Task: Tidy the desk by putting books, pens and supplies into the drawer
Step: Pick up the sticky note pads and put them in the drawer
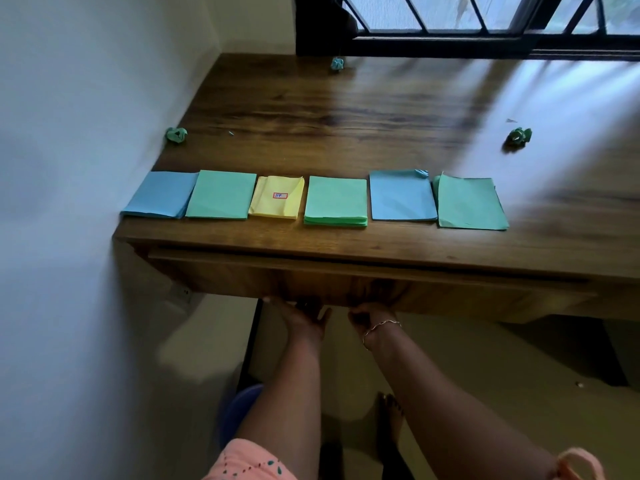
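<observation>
We see both hands low at the drawer (450, 289), near its L end. L hand (304, 315) is hooked under the drawer's btm edge, thumb out to the side; the fingertips are mostly hidden under the wood. R hand (369, 311) sits just beside it, fingers curled up under the same edge, w/ a thin bracelet (381, 325) at the wrist. The hands are close but apart.

The drawer front hangs just under the desk (346, 109) top, w/ a dark gap along its upper edge. We can't tell what's inside.

On the desk, a row of paper stacks runs along the front edge. L to R:
- blue stack (161, 194)
- green stack (221, 194)
- yellow stack (277, 197) w/ a small red-framed label
- mid green stack (336, 200)
- R blue stack (401, 195), one corner curled
- R green stack (469, 202)

Further back lie 3 crumpled balls, well apart: L ball (176, 135) by the wall (86, 98), far ball (337, 64) under the window (485, 15), and R ball (517, 136).
</observation>
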Available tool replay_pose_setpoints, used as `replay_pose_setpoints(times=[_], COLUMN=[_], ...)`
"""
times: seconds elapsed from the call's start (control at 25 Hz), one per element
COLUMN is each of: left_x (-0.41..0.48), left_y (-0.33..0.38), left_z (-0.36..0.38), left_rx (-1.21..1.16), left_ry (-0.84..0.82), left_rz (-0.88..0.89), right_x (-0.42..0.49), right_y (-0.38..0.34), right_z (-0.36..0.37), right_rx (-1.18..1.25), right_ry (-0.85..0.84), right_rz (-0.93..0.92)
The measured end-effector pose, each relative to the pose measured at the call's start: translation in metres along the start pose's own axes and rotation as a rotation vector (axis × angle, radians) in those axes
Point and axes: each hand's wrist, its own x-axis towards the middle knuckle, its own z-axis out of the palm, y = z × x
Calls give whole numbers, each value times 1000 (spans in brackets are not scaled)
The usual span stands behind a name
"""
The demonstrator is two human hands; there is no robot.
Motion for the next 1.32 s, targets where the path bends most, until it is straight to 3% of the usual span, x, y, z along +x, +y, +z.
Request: replay_pose_setpoints(times=[0.32,0.6,0.92,1.32], left_x=[-29,-51,-83,-122], left_y=[-10,-28,-41,-51], left_z=[-43,-84,-126,-157], left_rx=[39,41,48,47], left_ry=[-26,8,27,-20], left_rz=[-19,1,-18,-13], right_x=[-35,-67,-97,-106], right_y=[34,57,95,128], right_z=[-29,-59,-95,-132], right_rx=[-68,109,107,-21], right_ry=[-26,-47,-68,-120], right_rz=[15,28,23,60])
